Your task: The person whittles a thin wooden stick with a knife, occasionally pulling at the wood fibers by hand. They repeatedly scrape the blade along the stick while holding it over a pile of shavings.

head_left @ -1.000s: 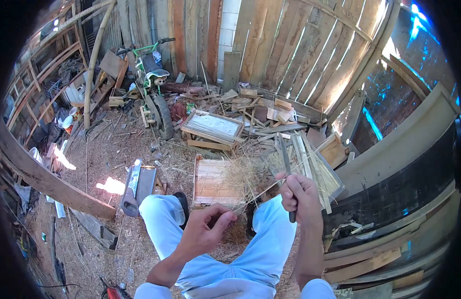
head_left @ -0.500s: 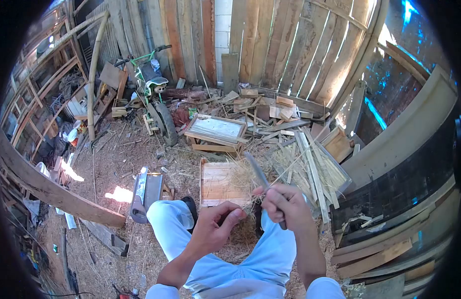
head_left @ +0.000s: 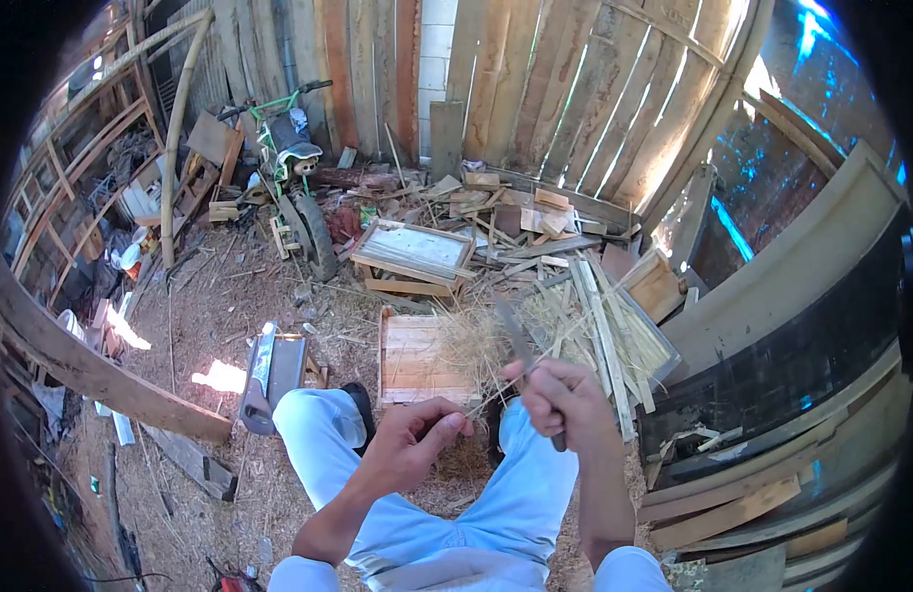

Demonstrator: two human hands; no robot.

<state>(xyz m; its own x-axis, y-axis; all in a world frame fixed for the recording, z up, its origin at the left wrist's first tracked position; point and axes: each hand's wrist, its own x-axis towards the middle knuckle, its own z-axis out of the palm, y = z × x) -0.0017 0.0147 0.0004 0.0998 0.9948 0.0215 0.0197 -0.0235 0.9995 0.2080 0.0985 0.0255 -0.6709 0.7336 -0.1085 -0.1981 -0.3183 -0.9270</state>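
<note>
My right hand (head_left: 567,403) is closed around a knife (head_left: 516,338), whose blade points up and away from me, slightly blurred. My left hand (head_left: 425,442) is at the front, between my knees, with thumb and fingers pinched together. Whatever they pinch is too thin or hidden to make out. Beyond the hands, a shallow wooden tray (head_left: 409,357) lies on the ground. Loose, straw-like thin strips (head_left: 468,345) cover its right side and spread toward the knife.
A framed wooden box (head_left: 417,247) sits behind the tray. Long slats (head_left: 602,345) and scrap wood (head_left: 506,207) are heaped right and back. A small bike (head_left: 296,163) stands at back left; a dark flat-topped stand (head_left: 284,363) is beside my left knee.
The whole view has shifted slightly. The knife has tilted a little more upright and blurred; both hands keep nearly the same grips.
</note>
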